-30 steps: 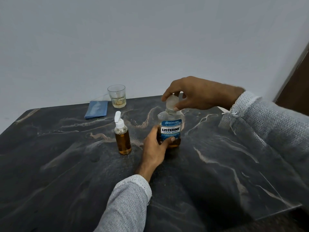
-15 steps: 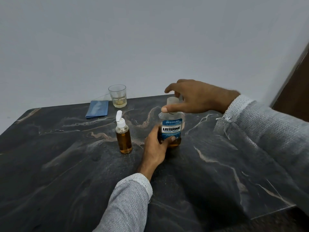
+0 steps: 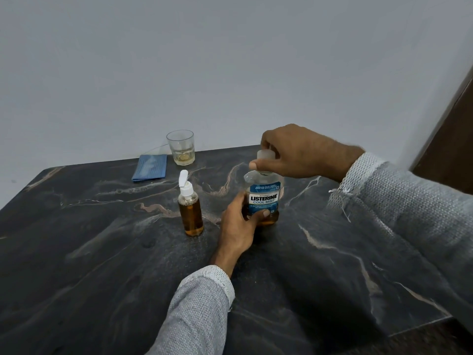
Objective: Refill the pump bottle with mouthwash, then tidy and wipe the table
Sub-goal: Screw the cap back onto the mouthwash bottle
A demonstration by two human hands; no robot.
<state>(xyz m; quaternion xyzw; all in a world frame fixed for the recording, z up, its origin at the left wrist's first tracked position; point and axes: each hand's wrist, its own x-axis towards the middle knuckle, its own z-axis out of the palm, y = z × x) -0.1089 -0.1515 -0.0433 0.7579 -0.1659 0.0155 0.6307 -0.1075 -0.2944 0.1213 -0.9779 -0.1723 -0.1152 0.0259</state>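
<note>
A clear mouthwash bottle (image 3: pixel 264 195) with a blue label stands upright on the dark marble table (image 3: pixel 102 252), a little amber liquid at its bottom. My left hand (image 3: pixel 240 224) grips its lower body from the left. My right hand (image 3: pixel 294 152) reaches over from the right and pinches the white cap (image 3: pixel 265 155) on its neck. A small pump bottle (image 3: pixel 190 208) with a white pump head, almost full of amber liquid, stands just left of my left hand, untouched.
A drinking glass (image 3: pixel 181 147) with a little yellowish liquid stands at the table's far edge by the wall. A folded blue cloth (image 3: pixel 150 167) lies left of it. A dark wooden door frame (image 3: pixel 450 139) rises at the right.
My right hand has turned on the cap, its fingers shifting around it. The left hand and both bottles stay in place.
</note>
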